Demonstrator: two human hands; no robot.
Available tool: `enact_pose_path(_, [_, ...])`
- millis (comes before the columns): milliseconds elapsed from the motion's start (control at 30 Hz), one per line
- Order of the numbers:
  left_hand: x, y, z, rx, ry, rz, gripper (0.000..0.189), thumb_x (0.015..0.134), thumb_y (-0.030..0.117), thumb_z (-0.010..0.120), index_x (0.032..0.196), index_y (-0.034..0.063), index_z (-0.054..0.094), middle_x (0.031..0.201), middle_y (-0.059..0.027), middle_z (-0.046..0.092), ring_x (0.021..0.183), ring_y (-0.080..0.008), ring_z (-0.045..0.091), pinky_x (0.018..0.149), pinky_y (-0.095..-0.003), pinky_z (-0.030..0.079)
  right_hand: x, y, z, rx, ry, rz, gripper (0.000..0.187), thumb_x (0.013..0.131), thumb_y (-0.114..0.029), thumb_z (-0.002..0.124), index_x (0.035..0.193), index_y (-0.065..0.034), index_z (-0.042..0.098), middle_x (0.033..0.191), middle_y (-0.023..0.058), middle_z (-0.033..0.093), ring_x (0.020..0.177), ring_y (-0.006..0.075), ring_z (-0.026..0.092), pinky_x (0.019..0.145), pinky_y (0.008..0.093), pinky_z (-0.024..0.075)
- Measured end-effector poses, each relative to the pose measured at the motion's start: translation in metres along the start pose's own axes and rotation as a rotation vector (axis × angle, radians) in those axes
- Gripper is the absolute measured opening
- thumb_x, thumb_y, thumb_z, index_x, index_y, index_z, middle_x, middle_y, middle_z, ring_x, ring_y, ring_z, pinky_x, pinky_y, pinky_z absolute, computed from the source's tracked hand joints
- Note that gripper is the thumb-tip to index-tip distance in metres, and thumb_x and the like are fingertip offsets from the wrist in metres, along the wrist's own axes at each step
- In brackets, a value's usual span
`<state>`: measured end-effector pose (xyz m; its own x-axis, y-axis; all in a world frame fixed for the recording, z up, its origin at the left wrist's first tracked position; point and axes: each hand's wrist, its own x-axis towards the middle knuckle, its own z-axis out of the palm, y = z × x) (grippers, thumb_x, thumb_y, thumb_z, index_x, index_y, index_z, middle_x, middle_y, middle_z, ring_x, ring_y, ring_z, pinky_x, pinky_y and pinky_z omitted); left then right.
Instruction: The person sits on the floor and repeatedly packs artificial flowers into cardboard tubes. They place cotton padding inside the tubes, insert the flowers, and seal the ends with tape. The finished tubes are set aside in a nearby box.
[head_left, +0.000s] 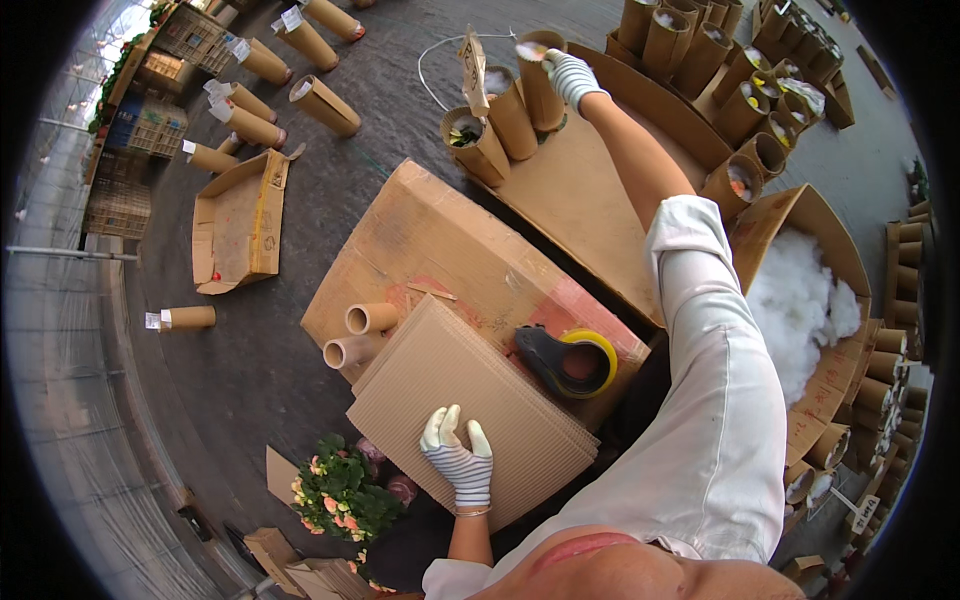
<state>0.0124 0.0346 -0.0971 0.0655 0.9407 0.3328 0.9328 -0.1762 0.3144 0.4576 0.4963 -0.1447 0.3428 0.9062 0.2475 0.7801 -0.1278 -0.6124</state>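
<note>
My left hand (459, 457), in a striped work glove, lies over a stack of corrugated cardboard sheets (420, 375) with its fingers apart. My right hand (571, 75), gloved alike, grips the rim of an upright cardboard tube wrap (541, 90) with white filling at its top. Two similar wraps (511, 120) stand beside it in a large shallow cardboard box (570, 172); dark green leaves show in the nearest. A tape dispenser with yellow-edged tape (600, 360) lies on the large carton (420, 225), right of the stack. Two empty tape cores (370, 319) lie left of it.
A box of white fluffy filling (795, 300) is at the right. More cardboard wraps (742, 112) stand at the upper right; others (324, 105) lie scattered on the dark ground sheet. Potted peach flowers (341, 495) are at lower left, and an open carton (238, 217) sits at left.
</note>
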Motion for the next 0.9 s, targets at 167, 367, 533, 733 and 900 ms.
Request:
enact_pose_path(167, [-0.004,-0.003,0.0,-0.012,-0.01,-0.012,0.038,0.085,0.021,0.071,0.12,0.0087,0.065,0.119,-0.0127,0.059,0.11,-0.0314,0.056,0.097,-0.0467,0.042,-0.007,-0.028,0.016,-0.116,-0.452,0.246,0.089,0.091,-0.01,0.053,0.163,-0.0291,0.005,0.125,0.0268,0.065,0.115,0.041,0.065,0.1,0.0486,0.0477])
enact_pose_path(367, [-0.002,-0.001,-0.001,-0.026,0.01,-0.018,0.038,0.083,0.02,0.072,0.119,0.0086,0.065,0.118,-0.0122,0.06,0.11,-0.0316,0.057,0.097,-0.0471,0.041,-0.023,-0.024,0.022,-0.034,-0.312,0.088,0.087,0.093,-0.021,0.058,0.163,-0.0244,0.006,0.121,0.029,0.065,0.109,0.0437,0.066,0.096,0.0492,0.0491])
enact_pose_path(533, [0.002,0.001,-0.002,-0.074,0.023,-0.007,0.036,0.082,0.016,0.072,0.116,0.007,0.064,0.116,-0.0154,0.061,0.107,-0.0352,0.059,0.094,-0.0503,0.044,-0.075,-0.002,0.0,0.213,-0.253,-0.148,0.077,0.094,-0.017,0.062,0.161,-0.0179,0.024,0.112,0.0259,0.067,0.103,0.0386,0.065,0.093,0.0442,0.0499])
enact_pose_path(733, [-0.003,-0.007,0.005,-0.124,0.061,-0.004,0.035,0.082,0.017,0.072,0.115,0.0074,0.064,0.118,-0.0171,0.061,0.11,-0.0361,0.057,0.097,-0.0511,0.043,-0.246,0.009,-0.139,0.472,-0.441,-0.173,0.055,0.099,-0.01,0.058,0.152,-0.0124,0.045,0.117,0.0129,0.07,0.111,0.0184,0.065,0.099,0.0317,0.0494])
enact_pose_path(900, [0.002,-0.005,0.004,-0.18,0.158,0.044,0.033,0.081,0.016,0.072,0.112,0.0059,0.067,0.116,-0.0175,0.063,0.107,-0.0367,0.06,0.097,-0.0495,0.046,-0.4,0.071,-0.253,0.531,-0.006,0.058,0.05,0.098,-0.002,0.057,0.148,-0.0044,0.049,0.119,0.0123,0.07,0.11,0.0156,0.064,0.098,0.0301,0.0492])
